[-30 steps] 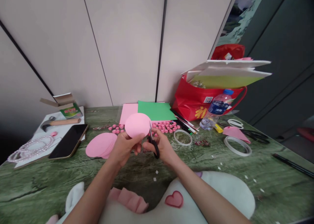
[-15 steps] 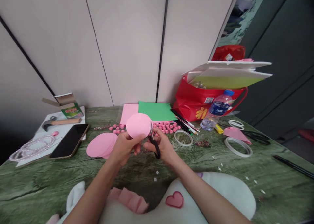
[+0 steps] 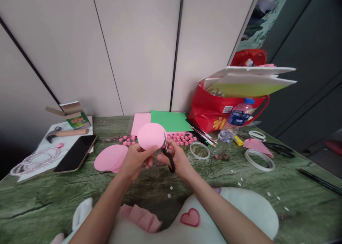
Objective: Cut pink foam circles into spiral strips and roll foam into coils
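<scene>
My left hand (image 3: 137, 160) pinches the lower edge of a pink paper circle (image 3: 151, 136), holding it raised above the table. Black-handled scissors (image 3: 170, 159) are gripped in my right hand (image 3: 179, 159), their blades pointing up along the circle's right edge. Whether the blades have paper between them I cannot tell. A stack of pink paper circles (image 3: 110, 158) lies just left of my left hand. Behind my hands are small pink beads or pompoms (image 3: 184, 139), a green sheet (image 3: 171, 121) and a pink sheet (image 3: 140, 122).
At left lie a phone (image 3: 76, 154), a hammer (image 3: 72, 132), a bead string (image 3: 40, 160) and an opened box (image 3: 78, 120). On the right are tape rolls (image 3: 200, 150), a water bottle (image 3: 237, 121), a red bag (image 3: 205, 108) and pens (image 3: 204, 133). A white plush (image 3: 245, 204) lies before me.
Almost nothing differs. The scissors and my right hand have shifted very slightly; the circle stays in my left hand.
</scene>
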Demonstrator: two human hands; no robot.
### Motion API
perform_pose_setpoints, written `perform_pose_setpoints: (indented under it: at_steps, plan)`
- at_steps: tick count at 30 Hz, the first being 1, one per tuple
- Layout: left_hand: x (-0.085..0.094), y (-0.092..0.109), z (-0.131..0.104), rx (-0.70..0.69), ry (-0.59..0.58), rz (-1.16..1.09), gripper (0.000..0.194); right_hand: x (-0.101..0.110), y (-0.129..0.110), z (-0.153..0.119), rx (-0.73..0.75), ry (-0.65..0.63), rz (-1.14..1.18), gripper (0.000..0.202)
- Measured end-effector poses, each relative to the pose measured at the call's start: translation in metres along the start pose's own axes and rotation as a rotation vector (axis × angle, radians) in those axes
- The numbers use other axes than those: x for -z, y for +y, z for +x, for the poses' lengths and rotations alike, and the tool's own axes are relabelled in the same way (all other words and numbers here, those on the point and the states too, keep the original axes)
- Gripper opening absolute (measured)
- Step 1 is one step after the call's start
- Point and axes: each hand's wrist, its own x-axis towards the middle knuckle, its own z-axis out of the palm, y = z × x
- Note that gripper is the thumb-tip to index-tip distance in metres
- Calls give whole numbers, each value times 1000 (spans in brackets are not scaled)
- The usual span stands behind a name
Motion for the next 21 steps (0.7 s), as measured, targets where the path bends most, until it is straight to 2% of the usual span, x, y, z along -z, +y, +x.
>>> perform_pose_setpoints:
  at_steps: [8, 14, 21]
  plan:
    - [2, -2, 1, -10, -7, 11, 25, -1, -1, -1, -3, 17, -6, 68]
    - [1, -1, 2, -4, -6, -11, 24, 2, 2, 0, 18, 31, -79, 65]
    - [2, -2, 3, 3, 7, -81, 23, 2, 2, 0, -2, 32, -62, 64]
